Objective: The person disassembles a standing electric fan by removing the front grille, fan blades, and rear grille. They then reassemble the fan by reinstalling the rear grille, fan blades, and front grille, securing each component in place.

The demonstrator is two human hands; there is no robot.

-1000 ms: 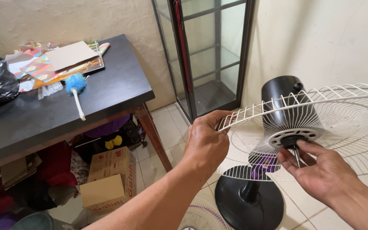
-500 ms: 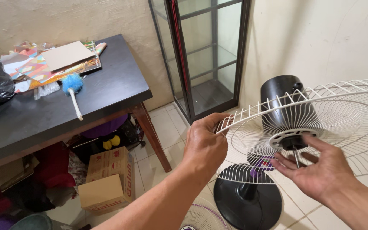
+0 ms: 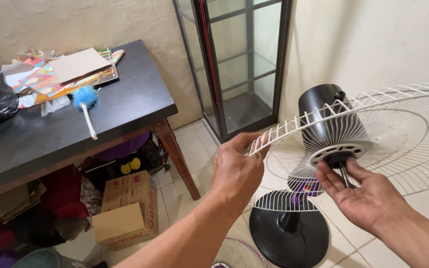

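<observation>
Left hand (image 3: 237, 171) grips the rim of the white fan guard (image 3: 398, 134), fingers closed on the wire. Right hand (image 3: 361, 196) is open, palm up, fingertips at the black shaft (image 3: 342, 168) at the guard's centre. The guard sits on the black motor housing (image 3: 319, 106), above the round base (image 3: 289, 238) on the floor, beside the table (image 3: 125, 106).

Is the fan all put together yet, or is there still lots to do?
Not yet. The white rear grille already sits on the black motor, which stands on its round base. The left hand holds the grille's rim, and the right hand works at the bare shaft. No blade is on, and another grille lies on the floor.
</observation>
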